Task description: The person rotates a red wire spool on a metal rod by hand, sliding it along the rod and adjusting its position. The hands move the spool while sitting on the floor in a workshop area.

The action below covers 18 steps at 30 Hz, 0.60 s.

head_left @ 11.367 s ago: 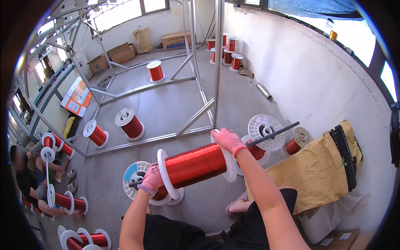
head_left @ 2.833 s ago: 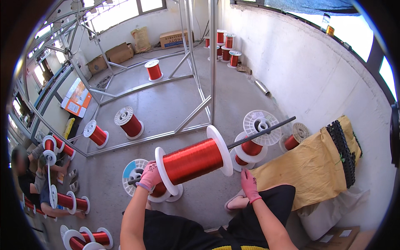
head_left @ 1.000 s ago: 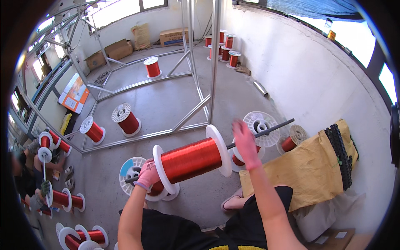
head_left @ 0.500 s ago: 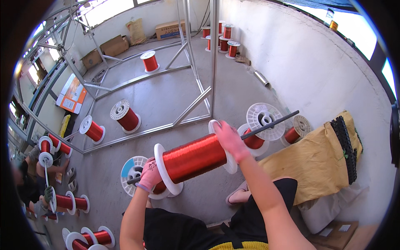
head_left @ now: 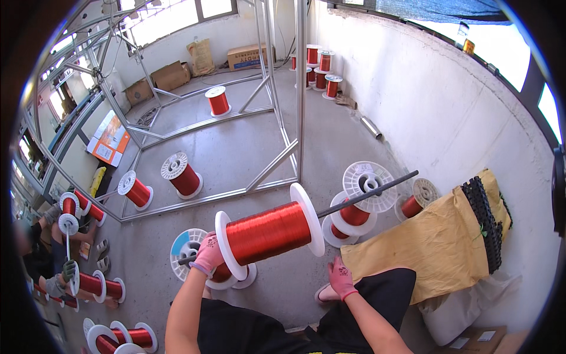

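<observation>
A large spool of red wire (head_left: 268, 232) with white flanges is threaded on a dark grey rod (head_left: 377, 192), tilted up to the right. My left hand (head_left: 209, 255), in a pink glove, is closed round the rod's lower end beside the left flange. The flange partly hides its fingers. In a matching glove, my right hand (head_left: 340, 278) is held low above my knee, apart from the spool, with nothing visible in it and its fingers loosely extended. Below my left hand stands a white-flanged spool with a blue patch (head_left: 187, 239).
Standing spools (head_left: 367, 177) lie beyond the rod, beside yellow sacking (head_left: 407, 245) on the right. A metal frame (head_left: 300, 118) rises ahead, with red spools (head_left: 181, 175) on the floor around it. At the left a co-worker's gloved hand (head_left: 69, 270) grips a rod with spools.
My right hand has let go of the spool's right end and dropped toward my knee. My left hand keeps its hold while the spool stays raised.
</observation>
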Tool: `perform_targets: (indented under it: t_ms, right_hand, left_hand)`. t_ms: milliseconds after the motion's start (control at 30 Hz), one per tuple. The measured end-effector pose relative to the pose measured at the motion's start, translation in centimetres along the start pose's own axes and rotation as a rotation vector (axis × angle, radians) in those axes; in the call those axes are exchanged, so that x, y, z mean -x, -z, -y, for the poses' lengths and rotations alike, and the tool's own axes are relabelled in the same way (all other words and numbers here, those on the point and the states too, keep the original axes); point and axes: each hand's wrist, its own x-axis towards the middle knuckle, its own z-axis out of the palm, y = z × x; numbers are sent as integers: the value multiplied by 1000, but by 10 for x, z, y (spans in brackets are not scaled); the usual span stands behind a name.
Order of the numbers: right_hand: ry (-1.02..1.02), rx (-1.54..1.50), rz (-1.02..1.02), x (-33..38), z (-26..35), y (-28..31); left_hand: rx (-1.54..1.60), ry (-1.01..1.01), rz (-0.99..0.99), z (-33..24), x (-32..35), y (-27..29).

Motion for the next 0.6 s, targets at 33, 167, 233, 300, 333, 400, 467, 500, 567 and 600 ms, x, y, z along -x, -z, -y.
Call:
perform_targets:
  t_ms: [33,167,233,300,333,400,467,500,567,600]
  right_hand:
    - [-17,-5,18,5,-1,-1]
    - [-60,-53,62,12,0,-7]
    - [-91,-100,57,14,1,-8]
    - [-116,-110,60,8,5,2]
    - [-127,-101,71,0,5,10]
    - [-207,-354,-16,-18,23,48]
    - [-123,-655,-194,-45,89,104]
    - [4,-667,-292,-60,118,130]
    - [42,-742,-155,-104,159,156]
    - [102,-569,-151,-125,176,167]
  left_hand:
    - [-16,22,74,-1,1,-1]
    - [-54,-27,28,5,3,-7]
    - [-47,-19,14,8,5,-13]
    - [-23,-27,-6,7,5,-11]
    - [-33,-26,21,8,4,-9]
    - [-33,-32,70,-3,-4,1]
    - [-14,27,128,-2,3,10]
    - [1,45,158,-3,4,11]
    - [23,48,174,2,7,12]
    - [39,35,177,1,1,11]
